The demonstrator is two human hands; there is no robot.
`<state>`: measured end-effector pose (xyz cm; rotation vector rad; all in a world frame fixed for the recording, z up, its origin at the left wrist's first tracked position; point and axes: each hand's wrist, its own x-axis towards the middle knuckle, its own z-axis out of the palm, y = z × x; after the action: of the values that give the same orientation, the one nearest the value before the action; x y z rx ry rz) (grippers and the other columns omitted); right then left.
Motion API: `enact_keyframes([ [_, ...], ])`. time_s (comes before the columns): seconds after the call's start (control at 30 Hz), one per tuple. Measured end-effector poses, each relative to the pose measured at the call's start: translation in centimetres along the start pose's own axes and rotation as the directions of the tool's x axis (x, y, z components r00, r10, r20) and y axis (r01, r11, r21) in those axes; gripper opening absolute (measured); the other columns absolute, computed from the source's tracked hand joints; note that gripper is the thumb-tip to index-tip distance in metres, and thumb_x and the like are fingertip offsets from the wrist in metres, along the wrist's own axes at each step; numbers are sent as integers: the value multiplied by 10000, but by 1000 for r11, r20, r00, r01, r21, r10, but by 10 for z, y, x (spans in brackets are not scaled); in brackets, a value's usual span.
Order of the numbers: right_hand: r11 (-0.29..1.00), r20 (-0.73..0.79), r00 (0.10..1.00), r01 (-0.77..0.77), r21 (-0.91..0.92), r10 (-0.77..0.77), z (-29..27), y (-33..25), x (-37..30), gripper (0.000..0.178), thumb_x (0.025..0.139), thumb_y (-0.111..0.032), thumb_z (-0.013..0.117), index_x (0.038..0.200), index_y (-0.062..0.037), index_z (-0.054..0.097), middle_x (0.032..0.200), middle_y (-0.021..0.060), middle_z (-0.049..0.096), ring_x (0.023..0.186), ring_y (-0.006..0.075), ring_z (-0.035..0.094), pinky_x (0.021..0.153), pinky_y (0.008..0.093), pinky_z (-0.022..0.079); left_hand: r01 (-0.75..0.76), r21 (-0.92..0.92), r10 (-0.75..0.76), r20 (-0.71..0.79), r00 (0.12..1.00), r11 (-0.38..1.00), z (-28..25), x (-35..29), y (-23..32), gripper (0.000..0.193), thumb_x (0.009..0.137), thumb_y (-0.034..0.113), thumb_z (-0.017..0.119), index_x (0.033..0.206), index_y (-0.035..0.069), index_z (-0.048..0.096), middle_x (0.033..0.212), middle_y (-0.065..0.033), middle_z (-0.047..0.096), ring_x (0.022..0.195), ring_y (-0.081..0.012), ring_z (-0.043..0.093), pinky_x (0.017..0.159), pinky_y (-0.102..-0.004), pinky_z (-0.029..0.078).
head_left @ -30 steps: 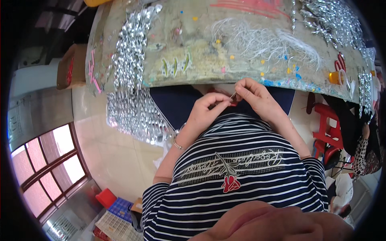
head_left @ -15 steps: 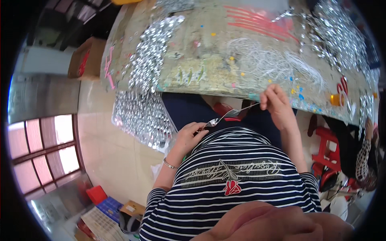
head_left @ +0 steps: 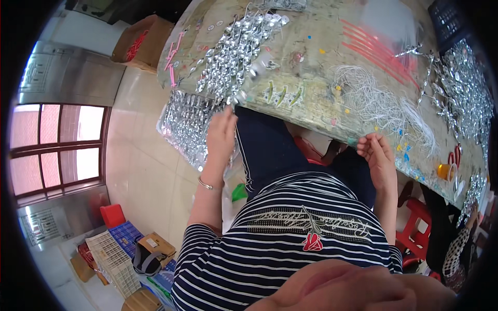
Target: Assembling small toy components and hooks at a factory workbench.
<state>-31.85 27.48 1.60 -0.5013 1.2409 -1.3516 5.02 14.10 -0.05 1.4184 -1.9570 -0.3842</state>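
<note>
My left hand [head_left: 221, 133] is raised at the table's near left edge, its fingers closed. At its fingertips hangs a motion-blurred silver strand [head_left: 239, 97] of shiny foil-like pieces. Just beyond lies a pile of similar silver strands [head_left: 233, 49] on the worn table [head_left: 311, 78], and more silver pieces [head_left: 189, 122] drape below the edge on the left. My right hand [head_left: 377, 153] is at the near edge farther right, fingers curled together. Anything between them is too small to make out. A tangle of white strings [head_left: 384, 98] lies beyond that hand.
Red strips [head_left: 376, 49] and another silver heap [head_left: 461, 93] lie on the right. Scissors [head_left: 455, 155] and a yellow tape roll [head_left: 444, 171] are near the right edge. A cardboard box [head_left: 148, 44] stands left; a co-worker's spotted sleeve [head_left: 456, 254] shows beside a red stool [head_left: 415, 223].
My left hand has moved from my lap forward and left to the table edge, taking the silver strand along. My right hand has lowered slightly, apart from the strand. The view has shifted.
</note>
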Motion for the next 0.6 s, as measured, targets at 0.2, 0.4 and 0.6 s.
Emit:
enact_keyframes([
  [0.2,999,-69,997,-22,-31,20,-5,2,-11,180,968,-205,474,1066,-62,524,992,62,605,893,140,583,799,269,469,-227,120,235,-61,970,967,-4,106,-16,300,871,50,503,1162,-4,549,933,-219,593,840,-376,578,764,-413,457],
  [0.4,992,-44,995,-88,-87,85,-6,-3,-7,186,950,-197,511,1056,-47,535,991,67,612,903,138,586,809,264,468,-69,322,77,-12,997,944,10,165,-58,343,841,11,469,1175,22,546,965,-241,597,865,-409,567,762,-461,445],
  [0.6,984,-97,995,-2,-177,-15,-30,-20,-3,188,943,-220,524,1019,-51,560,963,46,621,883,119,584,801,252,459,-201,471,166,115,979,859,40,192,-66,400,821,12,526,1220,-3,504,1074,-232,590,991,-396,552,848,-463,430],
])
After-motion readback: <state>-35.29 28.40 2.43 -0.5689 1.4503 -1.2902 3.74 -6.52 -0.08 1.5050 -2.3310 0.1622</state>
